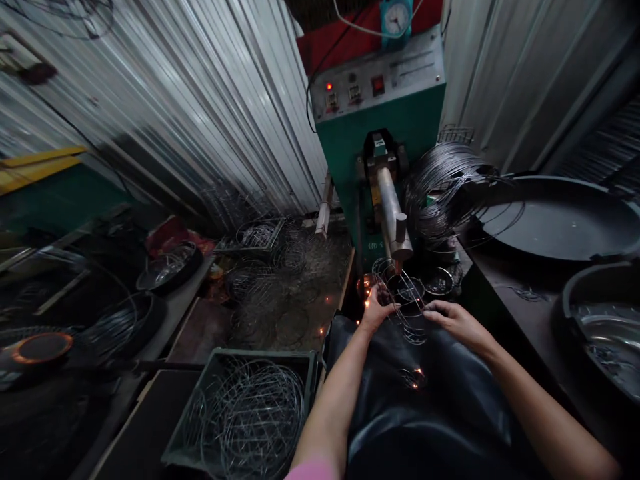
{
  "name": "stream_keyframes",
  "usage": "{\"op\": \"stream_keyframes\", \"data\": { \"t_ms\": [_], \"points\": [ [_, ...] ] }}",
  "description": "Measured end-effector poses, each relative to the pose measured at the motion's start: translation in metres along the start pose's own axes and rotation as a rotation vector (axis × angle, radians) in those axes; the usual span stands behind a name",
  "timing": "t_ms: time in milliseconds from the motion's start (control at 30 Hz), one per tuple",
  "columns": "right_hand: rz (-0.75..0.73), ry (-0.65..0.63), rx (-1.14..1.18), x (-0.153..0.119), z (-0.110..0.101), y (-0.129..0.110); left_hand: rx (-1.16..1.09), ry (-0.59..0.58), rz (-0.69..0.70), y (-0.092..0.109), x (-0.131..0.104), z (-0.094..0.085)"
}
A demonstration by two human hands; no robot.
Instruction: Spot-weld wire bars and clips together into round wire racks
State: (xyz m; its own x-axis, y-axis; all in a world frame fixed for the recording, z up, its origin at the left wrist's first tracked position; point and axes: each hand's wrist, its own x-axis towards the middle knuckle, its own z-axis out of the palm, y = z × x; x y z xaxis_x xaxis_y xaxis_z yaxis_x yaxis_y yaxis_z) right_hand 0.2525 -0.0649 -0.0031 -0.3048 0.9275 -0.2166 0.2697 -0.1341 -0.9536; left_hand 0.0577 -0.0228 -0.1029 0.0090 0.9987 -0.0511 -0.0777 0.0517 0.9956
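Note:
Below the metal arm (393, 207) of a green machine (380, 110), my left hand (379, 308) grips the left side of a round wire frame (407, 320). Thumb and fingers of my right hand (445, 313) are pinched at the frame's right side. The upper part of the frame lies just under the arm's tip. Small orange sparks glow left of my left hand and on the black apron (425, 427) over my lap. Exact finger contact on the thin wires is hard to make out.
A green crate (173, 443) of wire frames stands at lower left. Coiled wire (445, 190) hangs right of the machine. A large black pan (555, 217) and a round tub (570, 327) sit at right. More wire pieces lie on the floor and left bench.

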Motion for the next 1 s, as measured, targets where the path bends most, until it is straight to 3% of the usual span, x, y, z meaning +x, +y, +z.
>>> {"op": "stream_keyframes", "data": {
  "t_ms": [133, 467, 600, 767, 1000],
  "points": [
    [-0.020, 0.030, 0.010, 0.000, 0.001, -0.011, -0.014, 0.027, -0.080, 0.000, -0.002, 0.003],
    [-0.148, 0.134, -0.030, 0.050, 0.006, -0.024, -0.116, 0.029, -0.262, 0.010, 0.010, -0.003],
    [-0.121, 0.136, 0.053, 0.037, 0.005, -0.014, -0.168, -0.023, -0.287, 0.004, 0.003, -0.001],
    [0.013, -0.004, 0.119, 0.008, 0.000, 0.003, -0.190, 0.007, -0.279, 0.000, -0.011, 0.001],
    [-0.085, 0.087, -0.017, 0.029, -0.001, -0.009, -0.182, -0.008, -0.285, 0.007, -0.005, 0.002]
  ]
}}
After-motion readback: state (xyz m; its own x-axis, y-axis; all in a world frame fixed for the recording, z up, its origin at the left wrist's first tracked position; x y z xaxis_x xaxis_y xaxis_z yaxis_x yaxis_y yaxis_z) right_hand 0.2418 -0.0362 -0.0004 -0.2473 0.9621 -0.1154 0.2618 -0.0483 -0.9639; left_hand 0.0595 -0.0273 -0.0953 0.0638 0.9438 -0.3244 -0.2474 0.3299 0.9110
